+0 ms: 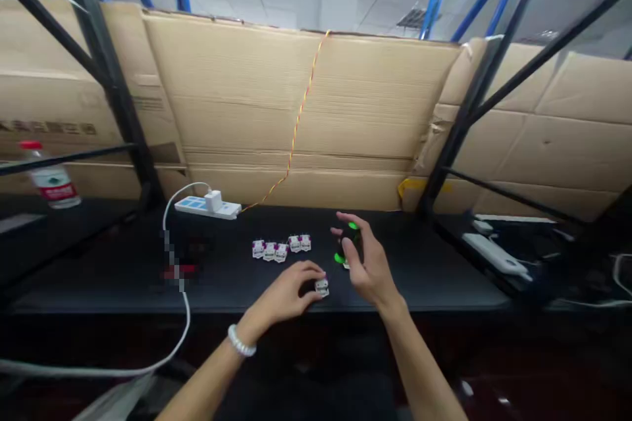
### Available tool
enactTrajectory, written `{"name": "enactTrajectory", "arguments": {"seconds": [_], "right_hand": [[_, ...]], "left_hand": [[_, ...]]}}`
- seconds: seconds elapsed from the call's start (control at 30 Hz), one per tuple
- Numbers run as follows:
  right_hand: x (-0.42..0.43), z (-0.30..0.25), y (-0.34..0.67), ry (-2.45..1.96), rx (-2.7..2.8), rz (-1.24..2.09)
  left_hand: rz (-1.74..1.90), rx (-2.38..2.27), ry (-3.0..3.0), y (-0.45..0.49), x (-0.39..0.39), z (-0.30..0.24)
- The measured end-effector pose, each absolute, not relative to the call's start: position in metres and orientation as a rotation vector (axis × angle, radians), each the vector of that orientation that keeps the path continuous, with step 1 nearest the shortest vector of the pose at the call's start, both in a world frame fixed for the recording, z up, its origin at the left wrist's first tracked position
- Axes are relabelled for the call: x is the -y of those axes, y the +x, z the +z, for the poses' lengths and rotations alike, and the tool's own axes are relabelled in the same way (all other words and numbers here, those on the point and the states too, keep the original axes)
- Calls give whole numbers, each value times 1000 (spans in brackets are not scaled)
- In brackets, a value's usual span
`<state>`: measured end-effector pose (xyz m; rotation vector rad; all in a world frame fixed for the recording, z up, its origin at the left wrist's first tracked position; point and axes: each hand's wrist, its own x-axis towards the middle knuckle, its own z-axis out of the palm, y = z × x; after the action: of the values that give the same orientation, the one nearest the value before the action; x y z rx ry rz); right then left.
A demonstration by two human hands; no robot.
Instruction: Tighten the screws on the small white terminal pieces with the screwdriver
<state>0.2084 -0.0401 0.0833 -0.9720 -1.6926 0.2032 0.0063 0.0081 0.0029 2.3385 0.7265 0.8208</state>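
My left hand [289, 291] rests low over the black tabletop. Its thumb and fingers are closed round a small white block with purple parts [322, 287]. To the right, my right hand [368, 264] is raised with fingers curled round a dark object with bright green ends [351, 237]; its exact kind is not clear. Part of another white piece [346, 266] shows below that object, mostly hidden by my hand. Several similar white-and-purple blocks [275, 251] stand in a loose row beyond my left hand.
A white power strip [207, 207] with a plugged-in charger lies at the back left, its white cable running to the front. Cardboard [237, 99] walls the back. Dark metal posts [464, 125] flank the table [222, 289]. A water bottle [54, 181] stands far left.
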Motion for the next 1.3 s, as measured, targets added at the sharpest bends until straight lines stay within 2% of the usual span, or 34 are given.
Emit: {"name": "enactTrajectory", "arguments": {"seconds": [0.13,0.2,0.7,0.9,1.07,1.3], "right_hand": [[44,92,208,-1009,1634,-119],[45,95,208,-1024,1617,-175],[43,93,208,-962,1723,57],[42,90,207,-987,1582,-111],[44,89,209,-945,1663,21],[44,89,209,-975,1648,-60]], "left_hand": [[833,-725,2337,6,-9,1],[836,-726,2337,6,-9,1],[830,-724,2333,6,-9,1],[827,-744,2317,7,-9,3],[820,-737,2320,7,-7,5],[821,-752,2305,5,-7,4]]}}
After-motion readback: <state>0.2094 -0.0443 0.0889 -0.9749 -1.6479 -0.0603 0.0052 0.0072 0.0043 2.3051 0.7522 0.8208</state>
